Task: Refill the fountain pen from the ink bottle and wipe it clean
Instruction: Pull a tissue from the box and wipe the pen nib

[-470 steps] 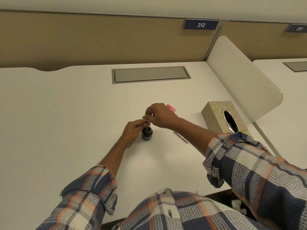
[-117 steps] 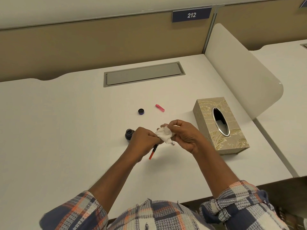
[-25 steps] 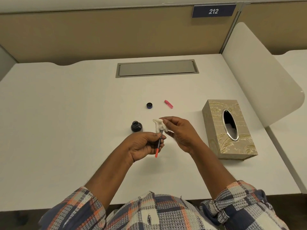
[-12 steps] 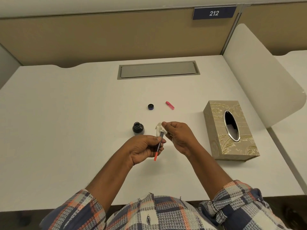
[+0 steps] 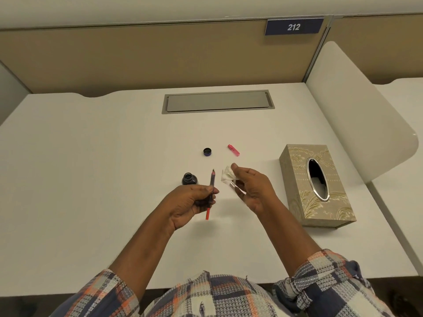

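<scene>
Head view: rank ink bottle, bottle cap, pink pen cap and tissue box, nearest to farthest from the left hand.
From the left hand:
1. ink bottle, just beyond its knuckles.
2. bottle cap, farther back.
3. pink pen cap, back and right.
4. tissue box, far right.

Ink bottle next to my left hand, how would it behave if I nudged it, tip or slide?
The ink bottle looks squat and broad-based, so it would probably slide rather than tip. Its cap lies apart on the desk, so a hard knock could slop ink out.
</scene>
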Motion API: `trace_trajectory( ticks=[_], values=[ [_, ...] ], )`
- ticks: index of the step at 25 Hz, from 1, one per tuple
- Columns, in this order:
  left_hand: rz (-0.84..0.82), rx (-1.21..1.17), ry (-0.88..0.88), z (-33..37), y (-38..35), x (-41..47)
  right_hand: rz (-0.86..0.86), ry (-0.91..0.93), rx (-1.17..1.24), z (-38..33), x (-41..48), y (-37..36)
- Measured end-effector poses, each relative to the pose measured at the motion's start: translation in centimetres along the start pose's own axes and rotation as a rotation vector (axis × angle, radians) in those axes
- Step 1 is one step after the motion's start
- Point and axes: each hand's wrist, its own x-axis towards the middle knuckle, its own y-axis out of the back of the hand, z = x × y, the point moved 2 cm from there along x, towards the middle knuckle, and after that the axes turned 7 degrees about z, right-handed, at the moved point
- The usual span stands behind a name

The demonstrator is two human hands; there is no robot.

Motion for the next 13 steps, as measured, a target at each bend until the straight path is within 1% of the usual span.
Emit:
trace_trajectory(
  ticks=[2,4,6,9,13],
  values=[
    [0.036,-0.043,-0.070,0.4,0.2,0.2,0.034,0.042,-0.050,0.2,-0.2,0.0],
    [0.052,-0.083,-0.114,0.6,0.1,0.3,0.034,0.091,-0.082,0.2,-0.5,-0.2],
    [0.046,-0.151,-0.112,0.6,-0.1,0.4,0.001,0.140,-0.115,-0.1,-1.0,-0.5],
    [-0.005,-0.265,-0.087,0.7,-0.9,0.3,-0.045,0.231,-0.231,-0.3,-1.6,-1.1],
    [0.018,-0.286,-0.071,0.4,-1.2,0.6,-0.048,0.340,-0.390,-0.5,-2.1,-1.9]
  ],
)
